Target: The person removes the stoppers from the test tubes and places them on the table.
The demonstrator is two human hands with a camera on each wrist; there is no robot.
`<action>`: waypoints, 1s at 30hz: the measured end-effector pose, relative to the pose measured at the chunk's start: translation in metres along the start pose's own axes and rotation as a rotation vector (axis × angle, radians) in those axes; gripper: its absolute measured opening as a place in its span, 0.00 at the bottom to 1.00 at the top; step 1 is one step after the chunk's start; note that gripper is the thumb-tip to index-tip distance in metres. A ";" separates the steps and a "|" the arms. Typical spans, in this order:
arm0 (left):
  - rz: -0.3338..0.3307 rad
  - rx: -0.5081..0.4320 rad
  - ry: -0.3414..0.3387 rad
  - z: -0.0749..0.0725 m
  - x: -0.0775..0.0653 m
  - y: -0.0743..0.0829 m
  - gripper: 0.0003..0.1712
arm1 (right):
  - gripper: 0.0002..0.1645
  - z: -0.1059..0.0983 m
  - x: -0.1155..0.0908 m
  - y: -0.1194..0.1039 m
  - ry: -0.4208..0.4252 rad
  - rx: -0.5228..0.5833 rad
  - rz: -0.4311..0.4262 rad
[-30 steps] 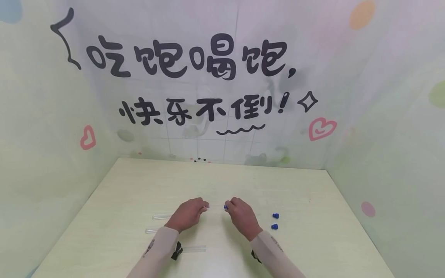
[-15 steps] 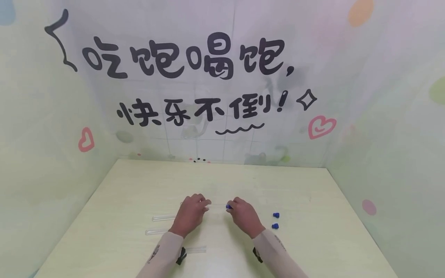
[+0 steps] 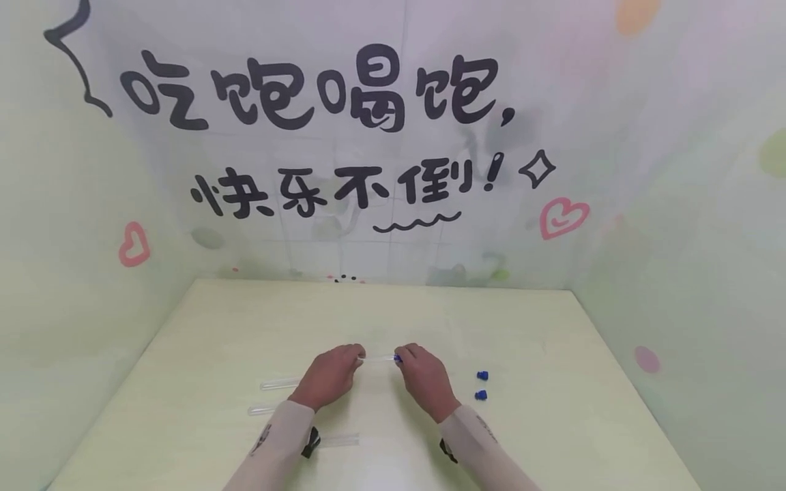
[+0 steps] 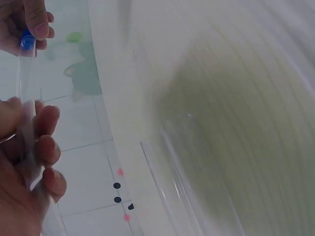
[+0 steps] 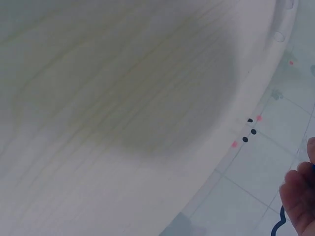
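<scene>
My left hand (image 3: 328,375) holds a clear test tube (image 3: 377,358), fingers curled round its length in the left wrist view. At the tube's right end, my right hand (image 3: 426,382) pinches a blue stopper (image 4: 28,41). In the left wrist view the stopper's lower part shows inside the tube's mouth, with thumb and fingers around its top. The right wrist view catches only some fingers (image 5: 298,196) at its right edge. The tube is held level between both hands above the table.
Two loose blue stoppers (image 3: 482,376) lie on the table (image 3: 522,327) right of the right hand. Clear tubes (image 3: 279,384) lie at the left, partly behind the left forearm; another tube (image 3: 340,440) lies nearer the front. Printed walls enclose the table's back and sides.
The left hand shifted its hold along the tube. The stopper and the tube's end, apart at first in the head view, are now together. The head view tilted slightly.
</scene>
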State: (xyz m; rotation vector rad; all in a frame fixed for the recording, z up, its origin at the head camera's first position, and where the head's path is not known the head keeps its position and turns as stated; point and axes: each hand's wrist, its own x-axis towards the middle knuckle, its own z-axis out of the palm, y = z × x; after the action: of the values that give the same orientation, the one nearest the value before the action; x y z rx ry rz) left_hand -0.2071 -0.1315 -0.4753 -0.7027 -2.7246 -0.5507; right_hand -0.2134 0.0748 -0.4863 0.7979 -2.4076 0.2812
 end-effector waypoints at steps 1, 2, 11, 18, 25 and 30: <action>-0.013 -0.022 -0.032 -0.002 0.001 -0.001 0.02 | 0.10 0.001 0.001 0.000 0.030 -0.001 -0.012; -0.025 -0.037 -0.063 -0.003 0.001 -0.001 0.02 | 0.11 0.002 0.002 0.000 0.054 0.002 -0.021; -0.145 -0.058 -0.144 -0.012 0.010 -0.007 0.06 | 0.14 0.004 0.002 0.015 0.040 0.045 0.069; -0.210 -0.012 -0.117 -0.015 0.021 -0.030 0.02 | 0.11 0.005 0.007 0.055 0.070 0.142 0.159; -0.202 0.011 -0.135 -0.015 0.019 -0.048 0.07 | 0.10 0.001 -0.005 0.088 0.053 0.120 0.244; -0.231 0.089 -0.114 -0.009 0.012 -0.060 0.08 | 0.09 -0.007 -0.017 0.101 0.004 0.051 0.326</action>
State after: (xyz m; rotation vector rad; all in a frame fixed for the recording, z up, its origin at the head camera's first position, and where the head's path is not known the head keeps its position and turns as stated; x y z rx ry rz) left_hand -0.2465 -0.1787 -0.4801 -0.4113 -2.9372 -0.4474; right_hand -0.2598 0.1664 -0.4929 0.4212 -2.5302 0.4721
